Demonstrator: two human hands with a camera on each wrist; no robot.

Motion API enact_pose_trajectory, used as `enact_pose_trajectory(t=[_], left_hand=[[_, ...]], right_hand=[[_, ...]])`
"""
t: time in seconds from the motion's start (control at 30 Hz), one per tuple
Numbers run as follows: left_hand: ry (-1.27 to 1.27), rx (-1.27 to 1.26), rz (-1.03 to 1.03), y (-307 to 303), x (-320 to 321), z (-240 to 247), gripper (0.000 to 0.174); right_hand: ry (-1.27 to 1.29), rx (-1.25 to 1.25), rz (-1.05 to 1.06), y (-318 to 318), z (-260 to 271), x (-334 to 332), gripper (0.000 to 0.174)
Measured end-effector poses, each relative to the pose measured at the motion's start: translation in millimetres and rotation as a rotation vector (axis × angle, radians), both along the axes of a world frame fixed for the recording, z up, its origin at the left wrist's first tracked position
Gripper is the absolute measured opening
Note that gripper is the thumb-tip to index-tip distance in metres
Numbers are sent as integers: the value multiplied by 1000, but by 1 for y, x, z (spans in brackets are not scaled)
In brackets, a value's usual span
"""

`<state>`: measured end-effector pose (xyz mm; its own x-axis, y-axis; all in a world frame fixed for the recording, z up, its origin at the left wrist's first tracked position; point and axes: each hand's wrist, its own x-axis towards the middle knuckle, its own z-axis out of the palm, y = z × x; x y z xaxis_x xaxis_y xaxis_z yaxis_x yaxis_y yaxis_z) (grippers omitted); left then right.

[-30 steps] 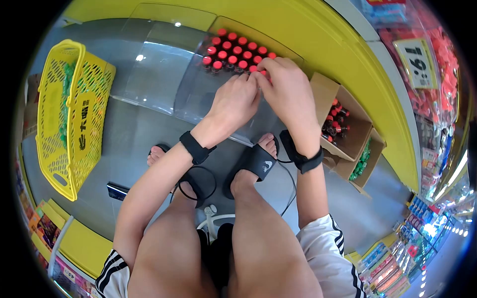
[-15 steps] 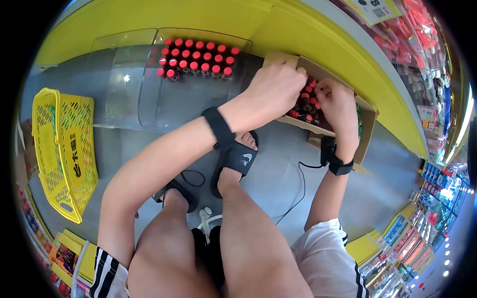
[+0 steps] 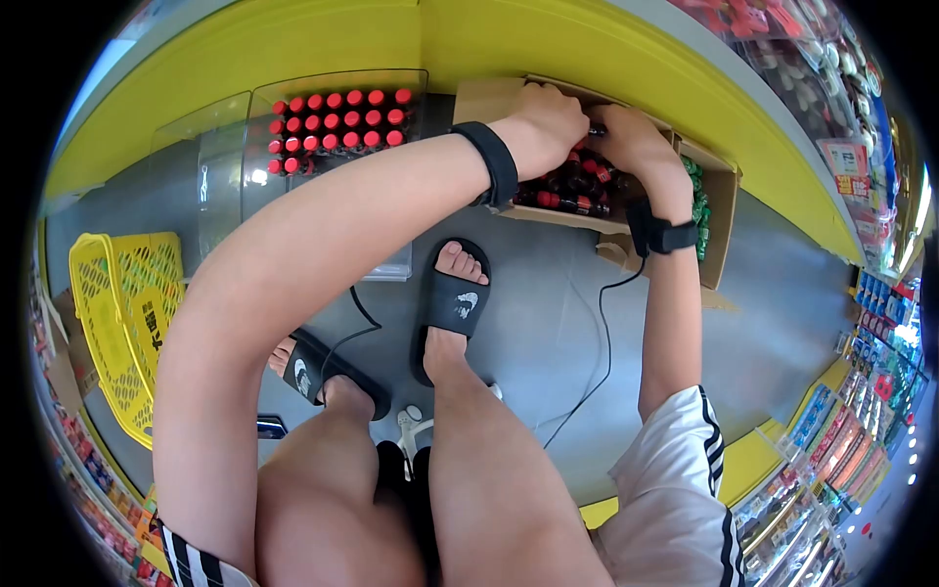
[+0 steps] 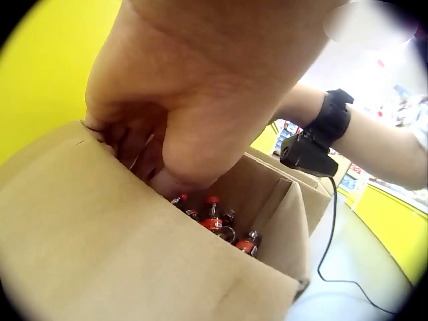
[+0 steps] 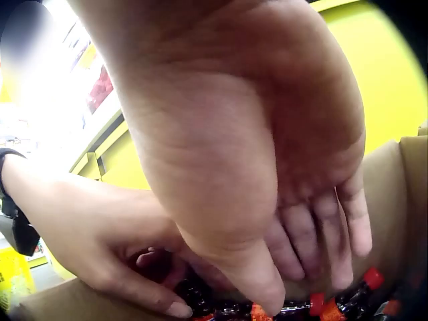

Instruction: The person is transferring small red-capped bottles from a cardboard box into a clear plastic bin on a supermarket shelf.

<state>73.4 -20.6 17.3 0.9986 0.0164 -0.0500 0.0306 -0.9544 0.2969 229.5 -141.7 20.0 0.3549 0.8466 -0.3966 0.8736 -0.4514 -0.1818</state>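
In the head view, both hands are over a cardboard box (image 3: 717, 230) of small dark bottles with red caps. My left hand (image 3: 548, 127) reaches over its near left side, its fingers bent inside; its grasp is hidden. Beside it, my right hand (image 3: 638, 152) reaches in, and a dark bottle end (image 3: 596, 129) shows between the hands. The right wrist view shows the right fingers (image 5: 328, 227) loosely bent over the bottles, thumb close to an orange-red label. Upright red-capped bottles (image 3: 333, 122) stand in rows in a clear bin (image 3: 256, 210).
Green items (image 3: 700, 210) lie in the box section at right. A yellow basket (image 3: 117, 323) stands at left. Yellow shelf fronts (image 3: 323, 39) run behind; a black cable (image 3: 608, 342) hangs from the right wrist. Sandalled feet (image 3: 458, 293) are on the floor.
Both hands have moved right, from the clear bin to the cardboard box. The head view has shifted, and in the last half second the hands have moved toward the box's far side.
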Motion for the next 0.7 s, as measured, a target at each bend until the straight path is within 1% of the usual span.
enact_pose_trajectory(t=[0.03, 0.1, 0.17, 0.23, 0.27, 0.3, 0.33, 0.37, 0.4, 0.43, 0.53, 0.57, 0.6, 0.63, 0.67, 0.7], left_hand=[[58, 42, 30, -1, 2, -1, 20], [50, 14, 20, 3, 2, -6, 17], [41, -17, 12, 2, 5, -11, 15], [88, 19, 25, 0, 7, -11, 16], [90, 16, 23, -3, 6, -11, 16], [104, 79, 32, -5, 7, -10, 19], [117, 143, 41, -8, 7, -9, 22], [118, 142, 40, -10, 7, -8, 22], [136, 194, 43, -13, 8, -10, 22], [154, 246, 47, -15, 8, -13, 23], [104, 197, 93, -16, 11, -18, 19], [105, 195, 93, -16, 13, -19, 19], [128, 133, 103, -14, 13, -14, 18], [151, 72, 113, -12, 12, -10, 18], [154, 72, 114, -11, 11, -8, 18], [111, 59, 102, -10, 11, -10, 18]], right_hand=[[1, -1, -6, -1, -2, 2, 32], [13, -98, -32, 2, -4, 3, 31], [4, -95, -32, 2, -6, 0, 30], [-5, -93, -31, 0, -12, 1, 30], [-18, -95, -28, 0, -16, 1, 35], [-31, -95, -24, 0, -20, 2, 40], [-30, -96, -25, 0, -24, 3, 40], [-46, -71, -9, 0, -27, 4, 31], [-62, -45, 8, 0, -31, 6, 23], [-61, -46, 7, 0, -35, 8, 23], [-105, -41, 53, 1, -36, 11, 22], [-141, -78, 49, 3, -35, 10, 23], [-177, -115, 46, 5, -33, 7, 24], [-173, -116, 48, 7, -31, 3, 24], [-140, -139, 33, 8, -28, 0, 26], [-107, -162, 17, 8, -28, -1, 28]])
